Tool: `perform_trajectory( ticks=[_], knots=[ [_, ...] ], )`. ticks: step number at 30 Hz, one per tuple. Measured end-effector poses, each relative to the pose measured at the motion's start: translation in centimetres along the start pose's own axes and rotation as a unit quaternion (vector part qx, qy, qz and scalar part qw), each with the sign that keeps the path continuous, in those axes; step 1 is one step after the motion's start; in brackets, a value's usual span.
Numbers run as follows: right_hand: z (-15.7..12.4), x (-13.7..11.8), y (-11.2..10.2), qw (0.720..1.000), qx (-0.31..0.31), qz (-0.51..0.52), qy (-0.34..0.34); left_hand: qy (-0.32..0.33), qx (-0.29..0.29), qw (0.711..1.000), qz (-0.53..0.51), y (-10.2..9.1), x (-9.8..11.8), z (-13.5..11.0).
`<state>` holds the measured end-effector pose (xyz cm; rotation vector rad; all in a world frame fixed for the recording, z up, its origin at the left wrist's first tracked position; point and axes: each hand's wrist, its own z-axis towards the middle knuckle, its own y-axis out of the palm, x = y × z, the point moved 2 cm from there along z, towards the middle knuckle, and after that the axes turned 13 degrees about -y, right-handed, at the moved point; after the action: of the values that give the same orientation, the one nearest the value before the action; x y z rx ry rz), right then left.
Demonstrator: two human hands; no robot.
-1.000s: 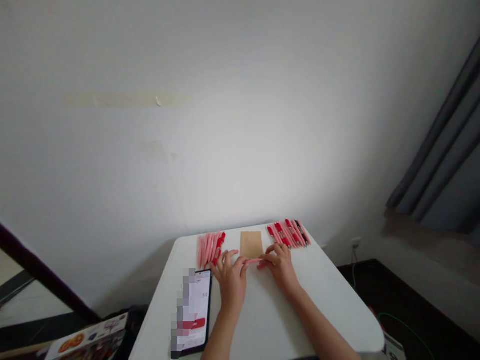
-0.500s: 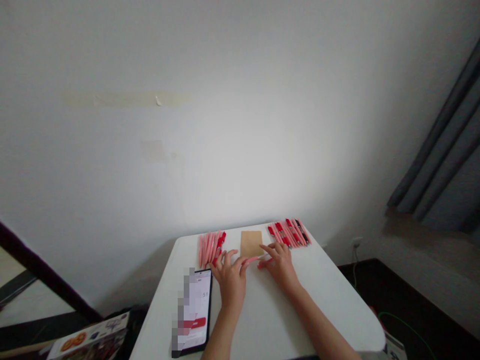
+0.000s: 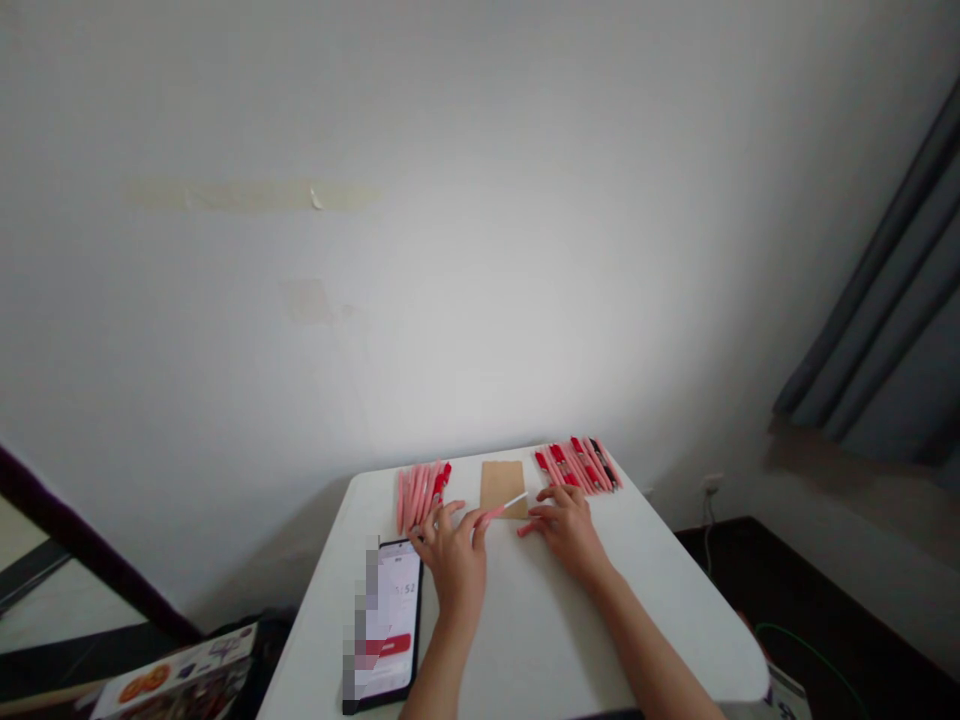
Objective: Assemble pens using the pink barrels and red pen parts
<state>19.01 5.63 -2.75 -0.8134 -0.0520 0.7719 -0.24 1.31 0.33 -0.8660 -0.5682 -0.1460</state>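
Note:
My left hand (image 3: 451, 556) pinches the pink end of a pen piece (image 3: 501, 509) whose thin white refill sticks out toward the brown card (image 3: 502, 484). Resting on the white table (image 3: 525, 640), my right hand (image 3: 568, 525) has its fingers closed on a short pink pen part (image 3: 526, 528). A row of pink and red pens (image 3: 420, 494) lies left of the card. Another row of pink, red and black pens (image 3: 577, 465) lies to its right, just beyond my right hand.
A phone (image 3: 386, 625) with a lit screen lies on the table beside my left wrist. A white wall rises behind the table. Grey curtains (image 3: 885, 330) hang at the right. A printed box (image 3: 172, 680) lies on the floor at the lower left.
The two hands have drawn apart: the pen has come into two pieces, the left one now showing a white refill and lifted slightly, the right one staying low on the table.

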Motion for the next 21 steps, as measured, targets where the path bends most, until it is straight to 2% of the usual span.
perform_trajectory(
  ticks=[8,15,21],
  knots=[
    [0.1,-0.2,-0.1,0.999,-0.013,0.029,0.016,-0.002,-0.005,1.000,-0.001,-0.1,0.2,0.0],
    [0.2,0.7,0.2,0.998,0.031,0.060,0.008,0.002,-0.007,1.000,0.004,0.1,0.0,0.0],
    [0.1,1.4,0.0,0.995,0.065,0.058,0.043,-0.008,-0.015,1.000,0.002,0.2,-0.1,0.0]
  ],
)
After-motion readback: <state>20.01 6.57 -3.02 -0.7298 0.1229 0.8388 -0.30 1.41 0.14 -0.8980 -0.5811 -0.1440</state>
